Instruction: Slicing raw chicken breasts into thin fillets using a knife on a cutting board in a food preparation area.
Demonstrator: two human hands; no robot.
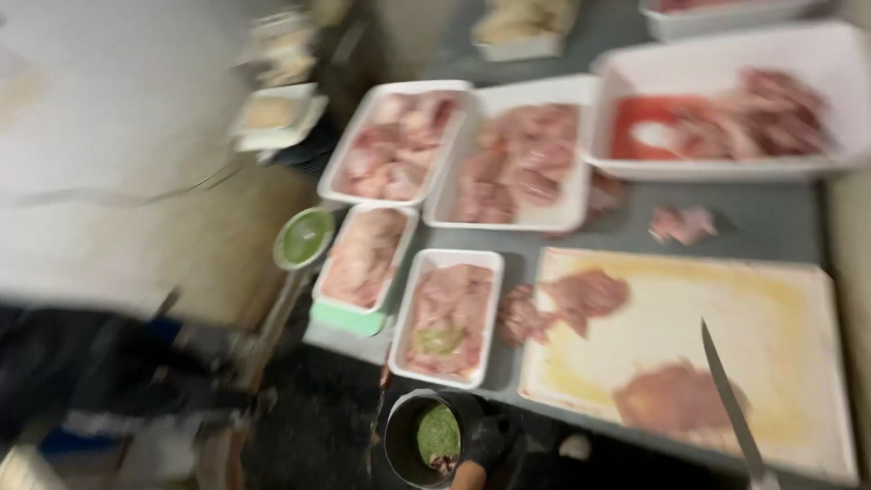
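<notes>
My left hand [486, 443], in a dark glove, grips the rim of a dark round pot [406, 445] low in the view, below the table's edge. Green paste [438, 434] fills the pot. A long knife blade [729, 399] rises from the bottom right over a stained white cutting board [780, 308]. The hand on the knife is out of view. Raw meat pieces [676, 399] lie on the board, one more at its left end [585, 295]. A white tray of raw meat [449, 318] with a dab of green paste stands just above the pot.
Three more white trays of raw meat [399, 145] [517, 163] [363, 259] crowd the grey table [771, 222]. A large white tub [626, 68] holds meat in red liquid. A small green bowl [304, 238] sits at the left edge. The whole view is blurred.
</notes>
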